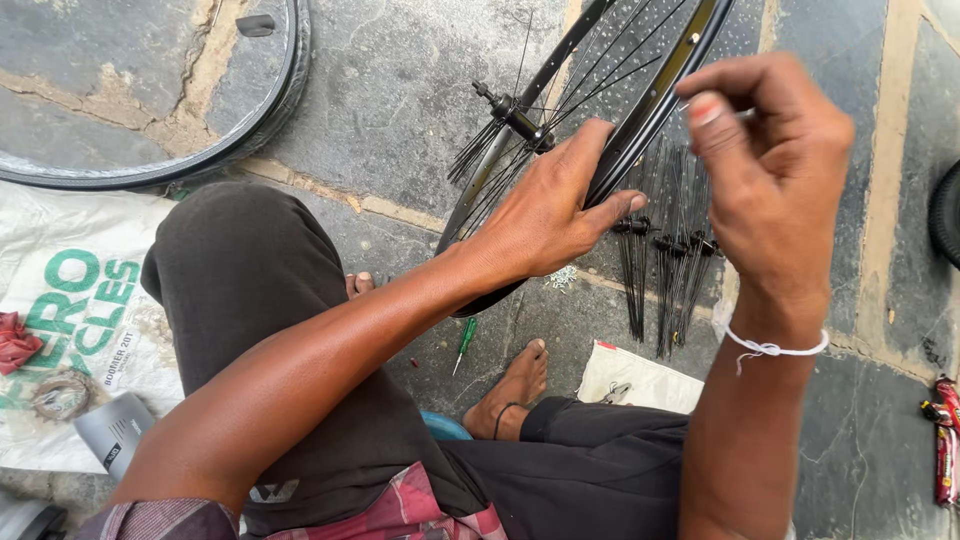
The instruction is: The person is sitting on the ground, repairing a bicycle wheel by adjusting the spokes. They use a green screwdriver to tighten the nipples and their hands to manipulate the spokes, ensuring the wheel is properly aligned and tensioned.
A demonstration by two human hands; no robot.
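Observation:
A black bicycle wheel rim [655,100] with thin spokes and a hub [512,112] stands tilted on the stone floor in front of me. My left hand [550,205] grips the rim's near edge, thumb stretched along it. My right hand [775,170] is raised to the right of the rim, fingers pinched on a thin metal spoke [745,114] whose end barely shows. Bundles of loose black spokes [665,250] lie on the floor beneath my right hand.
A second rim with tyre [240,130] lies at upper left. A white printed sack [70,320] holds a red rag [15,340] and a sprocket [60,395]. A green screwdriver [465,340] lies by my bare foot [515,385]. Red packets [945,430] lie at right.

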